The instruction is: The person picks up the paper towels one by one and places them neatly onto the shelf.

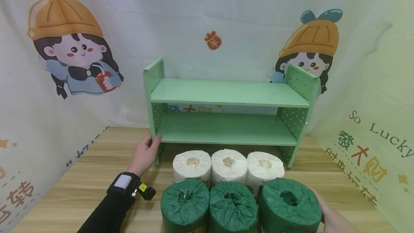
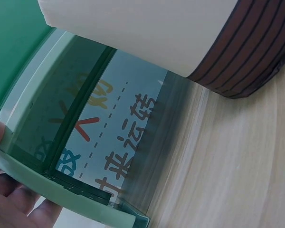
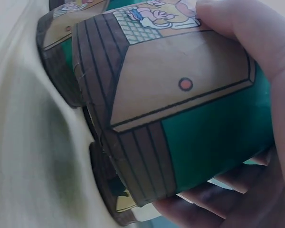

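A light green two-tier shelf point(image 1: 226, 127) stands against the backdrop. My left hand point(image 1: 145, 154) grips the lower part of its left side panel point(image 2: 61, 192), thumb on the near side and the other fingers behind. At the front right, my right hand point(image 1: 333, 215) holds a green-wrapped paper roll point(image 1: 275, 208) from its right side. The right wrist view shows the thumb point(image 3: 223, 16) on that roll's printed wrapper, with the other fingers around the opposite side. Two more green rolls, one in the middle point(image 1: 233, 211) and one at left point(image 1: 184, 208), stand beside it.
Three white-topped paper rolls point(image 1: 229, 170) stand in a row between the shelf and the green ones. Wood-grain tabletop point(image 1: 106, 168) lies underneath. A printed cloth backdrop point(image 1: 194, 6) hangs behind and along both sides. My left wrist wears a strapped camera point(image 1: 147, 191).
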`<state>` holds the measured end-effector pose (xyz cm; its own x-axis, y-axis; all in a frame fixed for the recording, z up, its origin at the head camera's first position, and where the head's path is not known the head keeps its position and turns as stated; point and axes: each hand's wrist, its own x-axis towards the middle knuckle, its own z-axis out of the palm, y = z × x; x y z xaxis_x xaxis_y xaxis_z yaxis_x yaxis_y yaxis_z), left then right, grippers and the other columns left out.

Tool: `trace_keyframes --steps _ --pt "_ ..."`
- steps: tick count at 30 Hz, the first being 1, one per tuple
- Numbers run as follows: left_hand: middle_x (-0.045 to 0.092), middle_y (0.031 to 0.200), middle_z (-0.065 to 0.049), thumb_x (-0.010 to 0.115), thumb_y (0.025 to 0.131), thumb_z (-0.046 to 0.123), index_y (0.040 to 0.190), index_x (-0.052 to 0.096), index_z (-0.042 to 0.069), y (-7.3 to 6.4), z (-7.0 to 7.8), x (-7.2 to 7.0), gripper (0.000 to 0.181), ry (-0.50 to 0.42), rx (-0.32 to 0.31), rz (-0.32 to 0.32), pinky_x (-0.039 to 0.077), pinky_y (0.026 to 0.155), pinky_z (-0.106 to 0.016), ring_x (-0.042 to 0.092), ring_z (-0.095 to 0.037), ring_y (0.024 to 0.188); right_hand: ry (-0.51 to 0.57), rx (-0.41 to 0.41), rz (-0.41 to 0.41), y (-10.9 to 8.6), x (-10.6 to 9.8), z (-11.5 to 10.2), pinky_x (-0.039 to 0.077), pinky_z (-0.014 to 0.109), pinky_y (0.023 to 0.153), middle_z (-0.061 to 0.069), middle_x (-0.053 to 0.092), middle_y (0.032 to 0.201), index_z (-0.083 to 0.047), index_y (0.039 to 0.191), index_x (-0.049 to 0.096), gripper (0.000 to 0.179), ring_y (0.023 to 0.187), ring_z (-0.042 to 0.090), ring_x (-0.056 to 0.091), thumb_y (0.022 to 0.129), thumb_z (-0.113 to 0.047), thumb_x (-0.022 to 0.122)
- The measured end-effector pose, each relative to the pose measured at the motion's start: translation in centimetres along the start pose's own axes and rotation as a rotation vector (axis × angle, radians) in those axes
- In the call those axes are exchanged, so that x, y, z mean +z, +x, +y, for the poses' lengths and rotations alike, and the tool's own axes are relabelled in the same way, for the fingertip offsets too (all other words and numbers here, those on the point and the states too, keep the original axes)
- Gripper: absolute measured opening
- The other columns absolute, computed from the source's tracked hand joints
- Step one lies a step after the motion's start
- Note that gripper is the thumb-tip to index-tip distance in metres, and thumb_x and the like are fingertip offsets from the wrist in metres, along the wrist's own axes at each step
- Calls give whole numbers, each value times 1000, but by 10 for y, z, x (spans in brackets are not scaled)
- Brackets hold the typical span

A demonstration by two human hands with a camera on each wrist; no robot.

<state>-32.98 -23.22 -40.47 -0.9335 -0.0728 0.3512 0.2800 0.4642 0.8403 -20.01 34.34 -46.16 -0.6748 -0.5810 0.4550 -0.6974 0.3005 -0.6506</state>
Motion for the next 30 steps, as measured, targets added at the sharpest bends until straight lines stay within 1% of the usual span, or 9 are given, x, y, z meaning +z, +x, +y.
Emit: trace_keyframes --steps 3,7,12,14,16,20,26,28,30 --pt "54 164 -24 43 119 43 167 45 10 0 0 0 59 1 -6 -1 48 122 -63 53 -44 152 -21 63 25 6 -1 -23 56 23 97 -19 42 169 -14 175 20 106 147 -6 46 90 0 82" --pt "53 165 -24 43 119 44 168 44 11 0 0 0 59 2 -8 -6 47 123 -63 52 -43 153 -17 132 50 10 -5 -38 54 23 98 -17 50 165 -14 174 25 108 144 -5 51 86 4 84" --pt "54 165 -24 43 119 44 168 45 11 -1 0 0 59 2 -5 -6 48 122 -63 53 -44 152 -49 104 70 16 -11 -40 52 22 102 -14 52 164 -11 173 28 108 144 -3 51 83 5 85" --pt "54 164 -25 43 119 43 167 46 10 -1 0 0 58 2 -4 -4 48 122 -63 53 -44 152 -69 93 74 19 -13 -42 53 23 102 -13 54 163 -12 172 29 105 143 -2 53 84 3 84" --pt "54 164 -25 43 119 42 167 46 9 -1 0 0 58 0 -5 -3 49 121 -63 54 -44 151 -55 112 72 22 -15 -44 54 23 101 -13 56 161 -14 172 28 103 141 -1 56 86 1 83" --pt "54 164 -25 44 119 41 167 46 9 -1 1 1 57 -5 -13 -1 49 121 -63 53 -44 152 35 170 61 28 -20 -52 58 26 100 -12 57 160 -17 173 24 101 138 3 61 90 2 78" --pt "55 163 -25 44 119 42 167 46 10 -1 1 1 58 -5 -15 1 49 121 -62 53 -44 152 -19 242 85 42 -28 -63 59 28 95 -20 55 156 -23 173 25 97 134 -1 60 93 -4 78" --pt "54 164 -25 43 119 43 167 46 10 -1 0 0 58 -9 -13 -1 49 122 -62 53 -44 152 -16 243 87 50 -29 -66 61 29 93 -20 55 155 -23 173 24 96 133 -2 59 94 -5 77" --pt "54 164 -25 43 119 43 167 46 10 -1 0 0 58 -13 -8 -1 49 122 -62 53 -43 152 -8 223 86 61 -29 -73 63 30 91 -18 55 154 -22 173 24 96 133 -1 60 95 -5 77"
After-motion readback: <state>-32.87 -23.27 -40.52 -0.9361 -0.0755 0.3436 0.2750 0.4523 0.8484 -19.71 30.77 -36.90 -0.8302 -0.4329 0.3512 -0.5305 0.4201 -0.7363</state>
